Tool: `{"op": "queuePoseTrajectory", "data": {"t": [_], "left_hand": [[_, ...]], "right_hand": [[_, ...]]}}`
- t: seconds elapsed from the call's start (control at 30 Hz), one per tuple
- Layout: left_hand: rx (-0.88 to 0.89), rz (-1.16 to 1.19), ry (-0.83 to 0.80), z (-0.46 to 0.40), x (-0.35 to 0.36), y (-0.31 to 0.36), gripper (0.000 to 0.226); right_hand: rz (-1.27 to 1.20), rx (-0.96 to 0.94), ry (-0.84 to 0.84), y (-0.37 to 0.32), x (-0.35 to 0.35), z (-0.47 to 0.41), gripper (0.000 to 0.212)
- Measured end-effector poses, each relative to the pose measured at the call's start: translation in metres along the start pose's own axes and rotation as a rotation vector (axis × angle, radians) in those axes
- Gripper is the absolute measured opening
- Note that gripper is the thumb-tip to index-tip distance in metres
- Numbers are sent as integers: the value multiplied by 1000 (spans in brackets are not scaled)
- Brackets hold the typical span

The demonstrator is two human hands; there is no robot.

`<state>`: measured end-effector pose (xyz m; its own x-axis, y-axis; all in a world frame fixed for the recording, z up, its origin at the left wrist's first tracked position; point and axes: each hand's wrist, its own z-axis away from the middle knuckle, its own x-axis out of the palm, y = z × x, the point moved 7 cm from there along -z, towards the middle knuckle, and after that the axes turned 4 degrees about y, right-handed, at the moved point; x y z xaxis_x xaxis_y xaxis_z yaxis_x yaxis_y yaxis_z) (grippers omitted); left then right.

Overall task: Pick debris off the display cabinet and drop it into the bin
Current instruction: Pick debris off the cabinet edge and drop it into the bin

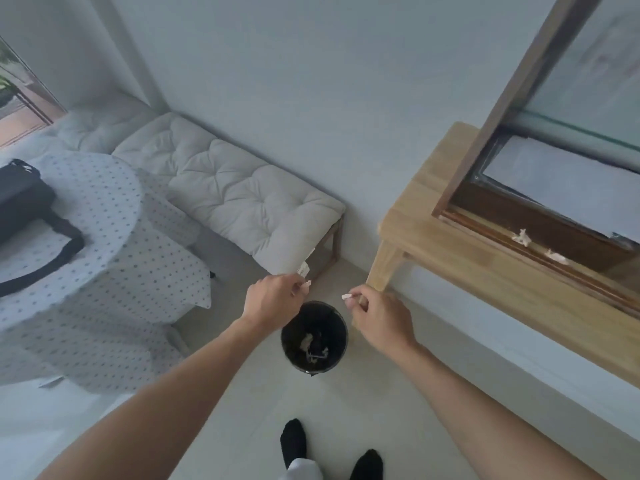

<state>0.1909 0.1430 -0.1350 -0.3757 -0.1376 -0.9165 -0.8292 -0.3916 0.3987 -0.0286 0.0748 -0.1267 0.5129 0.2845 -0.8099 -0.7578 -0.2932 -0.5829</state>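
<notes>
A small round black bin (314,336) stands on the floor below my hands, with a few pale scraps lying inside. My left hand (272,299) hovers over its far left rim, pinching a small pale scrap (307,283). My right hand (379,320) is over the right rim, pinching another white scrap (346,296). At the right is the display cabinet (491,188), a dark frame with glass on a light wooden table. Two white bits of debris (522,236) (557,257) lie on its lower ledge.
A bench with a tufted cream cushion (239,195) runs along the wall. A round table with a dotted cloth (97,216) and a black bag (24,209) is at the left. My feet in black socks (294,441) stand on the pale floor.
</notes>
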Motion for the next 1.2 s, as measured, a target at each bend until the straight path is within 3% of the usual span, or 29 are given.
{"op": "queuePoseTrajectory", "data": {"t": [0.27, 0.77, 0.87, 1.03, 1.2], "left_hand": [[-91, 3, -177, -5, 82, -88, 23], [-152, -61, -417, -26, 319, -209, 22], [-168, -28, -454, -30, 349, -218, 24], [-198, -9, -602, -31, 370, -227, 59], [-218, -31, -588, -25, 357, -228, 64]], "right_hand": [[73, 121, -118, 27, 115, -7, 24], [262, 230, -233, 149, 335, -55, 26], [259, 244, -266, 160, 356, -63, 27], [250, 257, -340, 166, 368, -61, 45], [263, 268, -348, 166, 353, -52, 50]]}}
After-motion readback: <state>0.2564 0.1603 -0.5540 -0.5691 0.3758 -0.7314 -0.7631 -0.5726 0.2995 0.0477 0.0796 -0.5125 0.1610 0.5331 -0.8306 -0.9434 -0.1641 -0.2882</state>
